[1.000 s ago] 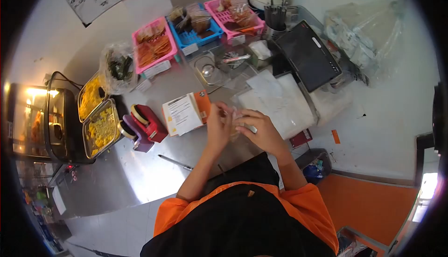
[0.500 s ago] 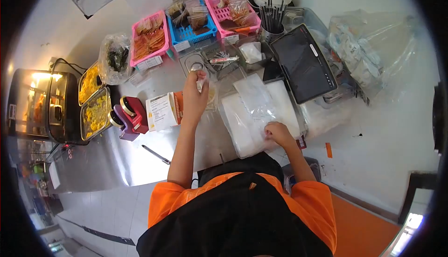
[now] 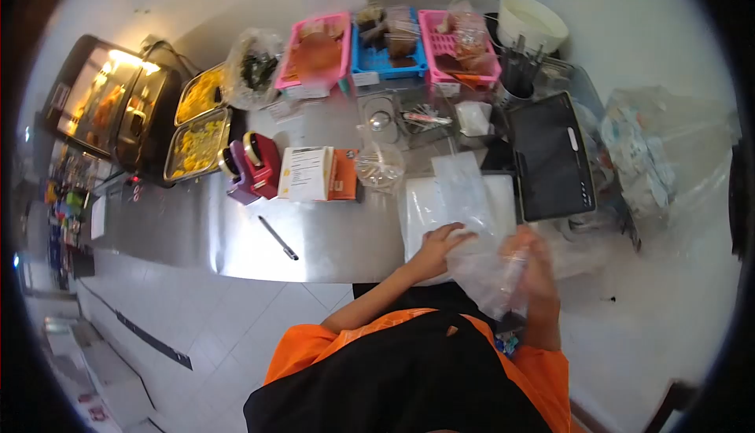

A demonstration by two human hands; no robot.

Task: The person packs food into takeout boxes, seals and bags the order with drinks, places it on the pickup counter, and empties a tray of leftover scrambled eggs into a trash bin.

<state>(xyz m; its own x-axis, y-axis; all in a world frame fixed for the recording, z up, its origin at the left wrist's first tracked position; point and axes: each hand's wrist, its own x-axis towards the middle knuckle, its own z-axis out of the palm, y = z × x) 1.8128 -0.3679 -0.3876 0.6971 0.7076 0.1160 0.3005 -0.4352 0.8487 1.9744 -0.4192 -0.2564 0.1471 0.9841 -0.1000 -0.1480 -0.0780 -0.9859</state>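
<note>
My right hand (image 3: 535, 264), smeared by motion, is closed on a clear plastic bag (image 3: 489, 277) near the table's front edge. My left hand (image 3: 439, 250) is beside that bag with thumb and fingers apart, over the pile of clear plastic bags (image 3: 422, 206). Whether its fingertips touch the plastic I cannot tell. A narrower clear bag (image 3: 458, 172) lies across the top of the pile. Left of the pile sits a clear bag of small pale items (image 3: 381, 167), with a round metal lid (image 3: 381, 121) behind it.
A black tablet (image 3: 553, 158) leans right of the bags. To the left are an orange-and-white box (image 3: 343, 175), tape dispensers (image 3: 255, 167) and a pen (image 3: 278, 238). Pink (image 3: 285, 79) and blue (image 3: 388, 67) baskets line the back. Food trays (image 3: 197, 148) adjoin a lit warmer (image 3: 102, 106).
My left hand has come down from near the metal lid to the bag pile. My right hand has moved right and now grips a loose clear bag. The view has shifted.
</note>
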